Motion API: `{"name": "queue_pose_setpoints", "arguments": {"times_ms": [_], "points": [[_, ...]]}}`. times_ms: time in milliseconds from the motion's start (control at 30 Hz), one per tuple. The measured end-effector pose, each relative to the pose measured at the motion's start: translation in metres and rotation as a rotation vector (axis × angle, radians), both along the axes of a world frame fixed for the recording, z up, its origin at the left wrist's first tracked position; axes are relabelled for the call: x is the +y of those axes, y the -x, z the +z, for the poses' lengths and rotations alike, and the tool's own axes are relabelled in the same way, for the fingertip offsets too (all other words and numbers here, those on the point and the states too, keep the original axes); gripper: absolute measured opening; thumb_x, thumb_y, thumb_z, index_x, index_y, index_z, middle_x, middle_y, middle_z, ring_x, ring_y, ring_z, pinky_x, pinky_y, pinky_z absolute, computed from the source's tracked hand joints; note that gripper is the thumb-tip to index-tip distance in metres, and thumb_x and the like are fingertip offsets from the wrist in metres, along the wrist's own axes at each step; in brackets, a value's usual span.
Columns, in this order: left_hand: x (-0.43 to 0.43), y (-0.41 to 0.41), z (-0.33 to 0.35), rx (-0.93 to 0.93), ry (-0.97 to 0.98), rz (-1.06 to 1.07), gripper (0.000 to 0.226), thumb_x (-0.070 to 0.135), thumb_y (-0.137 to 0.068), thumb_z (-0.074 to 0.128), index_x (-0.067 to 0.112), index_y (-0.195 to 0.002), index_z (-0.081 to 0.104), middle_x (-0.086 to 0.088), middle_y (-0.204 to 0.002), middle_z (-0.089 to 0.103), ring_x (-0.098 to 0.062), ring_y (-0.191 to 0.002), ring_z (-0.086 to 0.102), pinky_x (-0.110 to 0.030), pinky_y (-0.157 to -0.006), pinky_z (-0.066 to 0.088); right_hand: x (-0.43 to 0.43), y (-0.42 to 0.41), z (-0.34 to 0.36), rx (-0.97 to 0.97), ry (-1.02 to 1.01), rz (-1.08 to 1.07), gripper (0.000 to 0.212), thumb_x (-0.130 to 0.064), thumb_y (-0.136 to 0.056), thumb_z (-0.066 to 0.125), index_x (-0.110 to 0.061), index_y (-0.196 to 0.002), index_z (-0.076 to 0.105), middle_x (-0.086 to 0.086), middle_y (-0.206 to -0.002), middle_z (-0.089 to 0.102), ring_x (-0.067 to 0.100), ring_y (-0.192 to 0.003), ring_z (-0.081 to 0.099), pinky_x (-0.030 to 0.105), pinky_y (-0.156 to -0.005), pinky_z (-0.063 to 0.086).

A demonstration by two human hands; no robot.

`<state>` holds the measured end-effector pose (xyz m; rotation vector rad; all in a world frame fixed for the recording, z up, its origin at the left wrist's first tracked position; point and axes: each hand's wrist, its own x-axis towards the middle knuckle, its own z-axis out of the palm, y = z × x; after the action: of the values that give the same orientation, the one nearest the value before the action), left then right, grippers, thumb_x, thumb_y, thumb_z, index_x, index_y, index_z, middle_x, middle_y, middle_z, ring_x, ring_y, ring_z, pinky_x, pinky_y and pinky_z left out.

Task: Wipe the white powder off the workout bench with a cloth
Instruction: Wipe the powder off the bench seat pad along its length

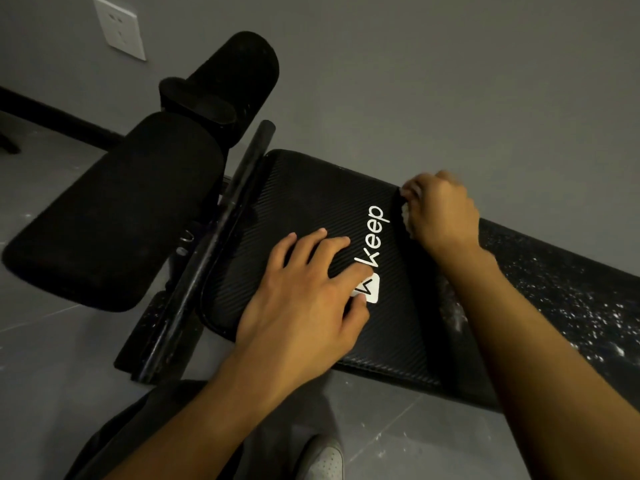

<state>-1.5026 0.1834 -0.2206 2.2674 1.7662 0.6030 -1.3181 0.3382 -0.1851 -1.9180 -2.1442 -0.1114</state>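
Observation:
The black workout bench (311,202) runs from the centre to the right edge, with a white "keep" logo on its seat pad. White powder (571,306) speckles the long pad on the right, and a smear lies near my right forearm. My left hand (304,299) rests flat on the seat pad, fingers spread over the logo. My right hand (441,209) grips a small whitish cloth (406,216) at the far edge of the pad, by the gap between the two pads. Most of the cloth is hidden under the fingers.
Two black foam leg rollers (114,213) and a black bar (221,237) stand at the bench's left end. A grey wall with a white socket (119,27) is behind. My shoe (322,462) and dark trouser leg show below on the grey tiled floor.

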Motion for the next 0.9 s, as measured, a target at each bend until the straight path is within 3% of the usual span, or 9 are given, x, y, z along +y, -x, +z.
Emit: {"name": "queue_pose_setpoints", "arguments": {"times_ms": [100, 300, 500, 700, 833, 900], "points": [[0.0, -0.001, 0.0, -0.006, -0.004, 0.004, 0.038, 0.045, -0.094, 0.045, 0.036, -0.126, 0.063, 0.0, -0.147, 0.05, -0.024, -0.144, 0.037, -0.052, -0.119, 0.025, 0.014, 0.018, -0.002, 0.022, -0.001, -0.019, 0.023, -0.019, -0.094, 0.059, -0.015, -0.115, 0.066, 0.015, -0.114, 0.056, 0.041, -0.093, 0.062, 0.041, -0.075, 0.049], [0.001, -0.001, 0.0, 0.002, 0.004, 0.015, 0.038, 0.046, -0.095, 0.042, 0.036, -0.125, 0.063, 0.0, -0.148, 0.049, -0.023, -0.144, 0.035, -0.051, -0.119, 0.024, -0.043, 0.026, -0.004, 0.045, -0.013, 0.327, 0.03, -0.03, -0.093, 0.058, -0.021, -0.12, 0.064, 0.004, -0.109, 0.057, 0.024, -0.089, 0.063, 0.043, -0.072, 0.056], [0.0, -0.001, 0.0, 0.001, -0.004, 0.007, 0.038, 0.045, -0.095, 0.044, 0.037, -0.127, 0.063, 0.0, -0.147, 0.05, -0.024, -0.144, 0.036, -0.051, -0.119, 0.025, 0.027, 0.053, -0.007, 0.078, -0.015, 0.107, 0.025, -0.027, -0.094, 0.06, -0.017, -0.116, 0.067, 0.013, -0.115, 0.06, 0.036, -0.098, 0.063, 0.047, -0.081, 0.055], [0.0, 0.001, -0.001, -0.013, -0.021, 0.0, 0.038, 0.045, -0.095, 0.045, 0.036, -0.126, 0.064, 0.0, -0.147, 0.051, -0.024, -0.143, 0.037, -0.051, -0.119, 0.026, 0.012, 0.076, -0.008, 0.121, 0.005, 0.461, 0.02, -0.025, -0.097, 0.057, -0.021, -0.111, 0.069, 0.005, -0.106, 0.059, 0.026, -0.09, 0.062, 0.042, -0.074, 0.053], [0.0, 0.0, -0.001, -0.028, -0.024, 0.002, 0.038, 0.045, -0.093, 0.045, 0.035, -0.125, 0.065, -0.001, -0.145, 0.053, -0.025, -0.142, 0.039, -0.051, -0.118, 0.027, -0.01, 0.029, -0.008, 0.098, -0.027, 0.189, 0.023, -0.027, -0.095, 0.059, -0.021, -0.115, 0.068, 0.005, -0.111, 0.057, 0.03, -0.091, 0.063, 0.039, -0.074, 0.051], [-0.002, 0.001, -0.001, -0.022, -0.024, 0.001, 0.04, 0.044, -0.094, 0.044, 0.036, -0.128, 0.063, -0.001, -0.147, 0.052, -0.025, -0.144, 0.037, -0.051, -0.119, 0.026, -0.033, 0.023, -0.006, 0.059, -0.025, 0.175, 0.023, -0.029, -0.095, 0.059, -0.018, -0.114, 0.068, 0.005, -0.107, 0.055, 0.028, -0.086, 0.063, 0.037, -0.069, 0.051]]}}
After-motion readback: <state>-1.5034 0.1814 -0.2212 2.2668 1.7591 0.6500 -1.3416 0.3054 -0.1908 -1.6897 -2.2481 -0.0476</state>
